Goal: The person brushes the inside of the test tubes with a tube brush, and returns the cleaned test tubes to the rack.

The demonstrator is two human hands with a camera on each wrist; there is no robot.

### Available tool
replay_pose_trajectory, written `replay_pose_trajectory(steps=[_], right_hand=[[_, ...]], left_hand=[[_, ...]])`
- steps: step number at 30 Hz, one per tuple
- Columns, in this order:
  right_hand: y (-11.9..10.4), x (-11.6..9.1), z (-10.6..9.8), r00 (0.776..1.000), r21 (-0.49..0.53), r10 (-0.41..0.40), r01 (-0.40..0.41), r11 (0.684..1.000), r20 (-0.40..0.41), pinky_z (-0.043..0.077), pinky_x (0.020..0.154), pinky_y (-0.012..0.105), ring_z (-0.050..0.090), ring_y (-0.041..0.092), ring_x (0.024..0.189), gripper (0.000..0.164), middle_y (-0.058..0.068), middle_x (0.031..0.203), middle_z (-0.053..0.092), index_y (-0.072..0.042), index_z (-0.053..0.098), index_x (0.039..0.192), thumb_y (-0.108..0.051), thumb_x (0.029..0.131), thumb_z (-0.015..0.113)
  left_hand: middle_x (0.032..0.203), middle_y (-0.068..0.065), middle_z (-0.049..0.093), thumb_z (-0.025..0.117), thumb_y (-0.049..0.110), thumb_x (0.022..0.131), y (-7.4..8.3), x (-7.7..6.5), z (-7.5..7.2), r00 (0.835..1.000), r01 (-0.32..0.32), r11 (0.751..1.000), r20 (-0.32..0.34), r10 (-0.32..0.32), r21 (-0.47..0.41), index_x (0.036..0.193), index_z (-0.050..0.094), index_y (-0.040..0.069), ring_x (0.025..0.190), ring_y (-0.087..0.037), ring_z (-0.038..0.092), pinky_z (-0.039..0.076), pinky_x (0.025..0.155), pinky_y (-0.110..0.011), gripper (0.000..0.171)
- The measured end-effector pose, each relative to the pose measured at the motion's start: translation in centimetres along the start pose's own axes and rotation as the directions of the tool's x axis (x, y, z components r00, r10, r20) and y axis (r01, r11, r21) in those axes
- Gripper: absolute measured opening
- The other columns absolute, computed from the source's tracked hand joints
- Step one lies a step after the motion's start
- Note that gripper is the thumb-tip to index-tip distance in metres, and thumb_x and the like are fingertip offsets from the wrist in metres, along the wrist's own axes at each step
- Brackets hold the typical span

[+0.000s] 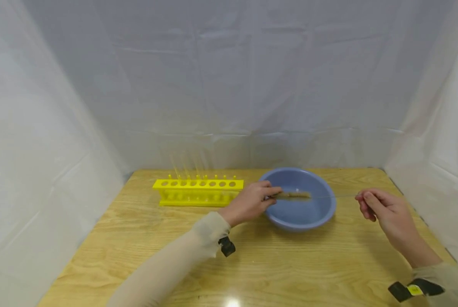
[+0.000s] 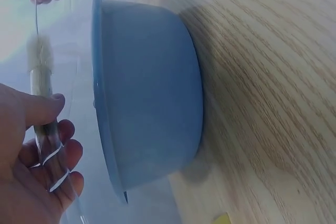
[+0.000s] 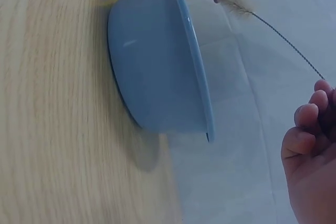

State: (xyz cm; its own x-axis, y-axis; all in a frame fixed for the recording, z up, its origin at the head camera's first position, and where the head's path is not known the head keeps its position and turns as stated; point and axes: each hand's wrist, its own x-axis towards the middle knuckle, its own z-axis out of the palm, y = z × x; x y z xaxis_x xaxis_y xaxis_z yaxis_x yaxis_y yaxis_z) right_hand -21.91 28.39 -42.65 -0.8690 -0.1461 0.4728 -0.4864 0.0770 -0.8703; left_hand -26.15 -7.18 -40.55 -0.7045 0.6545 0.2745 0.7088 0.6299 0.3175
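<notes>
My left hand (image 1: 248,201) grips a clear glass test tube (image 2: 42,83) lying roughly level over the blue basin (image 1: 298,218). A test tube brush with tan bristles (image 1: 301,195) is partly inside the tube, and some bristles stick out of its mouth. From the bristles a thin twisted wire handle (image 3: 289,41) runs to the right. Its far end is pinched by my right hand (image 1: 386,213), which is in the air to the right of the basin. Fingers of the left hand hide part of the tube.
Left of the basin stands a yellow test tube rack (image 1: 198,184) with a row of round holes and pegs at its back. Several clear tubes (image 1: 186,165) rise from the pegs. White sheeting (image 1: 229,85) encloses the wooden table (image 1: 290,264) at the back and sides.
</notes>
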Motion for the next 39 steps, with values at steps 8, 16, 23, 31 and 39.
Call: replay_pose_trajectory(steps=[8, 16, 23, 31, 39], right_hand=[[-0.1, 0.9, 2.1, 0.996, -0.152, 0.052, -0.042, 0.987, 0.065, 0.043, 0.051, 0.029, 0.054, 0.015, 0.061, 0.025, 0.003, 0.074, 0.059, 0.007, 0.066, 0.104, -0.011, 0.106, 0.048], [0.2, 1.9, 5.4, 0.982, -0.176, 0.063, -0.031, 0.984, 0.181, 0.049, 0.054, 0.027, 0.057, 0.016, 0.061, 0.026, 0.011, 0.074, 0.059, 0.005, 0.068, 0.105, -0.013, 0.107, 0.049], [0.2, 2.2, 8.1, 0.975, -0.218, 0.019, 0.031, 0.976, 0.222, 0.049, 0.054, 0.03, 0.057, 0.017, 0.059, 0.024, 0.013, 0.071, 0.058, -0.009, 0.071, 0.1, -0.014, 0.107, 0.049], [-0.5, 1.8, 8.0, 0.986, -0.234, 0.073, -0.036, 0.971, 0.148, 0.046, 0.053, 0.03, 0.054, 0.02, 0.06, 0.023, 0.01, 0.071, 0.058, -0.004, 0.072, 0.102, -0.018, 0.106, 0.053], [-0.1, 1.6, 8.0, 0.996, -0.268, -0.01, 0.034, 0.963, 0.089, 0.043, 0.049, 0.027, 0.047, 0.016, 0.053, 0.019, 0.001, 0.066, 0.056, -0.009, 0.069, 0.091, -0.012, 0.104, 0.056]], left_hand=[[0.1, -0.001, 0.063, 0.064, 0.021, 0.1, 0.7, 0.4, 0.1, 1.0, -0.005, 0.998, -0.026, 0.007, 0.07, 0.137, 0.064, 0.014, 0.076, -0.009, 0.051, 0.043, 0.067, -0.018, 0.038], [0.099, 0.0, 0.064, 0.065, 0.022, 0.1, 1.9, 0.8, 0.4, 0.997, -0.057, 0.99, -0.048, 0.064, 0.13, 0.133, 0.067, 0.017, 0.079, -0.009, 0.054, 0.044, 0.071, -0.019, 0.034], [0.099, -0.001, 0.066, 0.063, 0.021, 0.101, 3.2, 1.3, 0.7, 0.993, -0.095, 0.977, -0.053, 0.106, 0.191, 0.133, 0.067, 0.019, 0.079, -0.009, 0.056, 0.047, 0.074, -0.02, 0.032], [0.098, -0.001, 0.065, 0.062, 0.021, 0.101, 3.0, 1.3, 1.0, 0.98, -0.117, 0.962, -0.127, 0.152, 0.245, 0.13, 0.068, 0.017, 0.081, -0.012, 0.058, 0.049, 0.076, -0.024, 0.029], [0.098, -0.001, 0.066, 0.064, 0.021, 0.1, 2.7, 1.2, 1.2, 0.977, -0.122, 0.959, -0.138, 0.161, 0.256, 0.129, 0.068, 0.018, 0.082, -0.013, 0.06, 0.051, 0.077, -0.026, 0.029]])
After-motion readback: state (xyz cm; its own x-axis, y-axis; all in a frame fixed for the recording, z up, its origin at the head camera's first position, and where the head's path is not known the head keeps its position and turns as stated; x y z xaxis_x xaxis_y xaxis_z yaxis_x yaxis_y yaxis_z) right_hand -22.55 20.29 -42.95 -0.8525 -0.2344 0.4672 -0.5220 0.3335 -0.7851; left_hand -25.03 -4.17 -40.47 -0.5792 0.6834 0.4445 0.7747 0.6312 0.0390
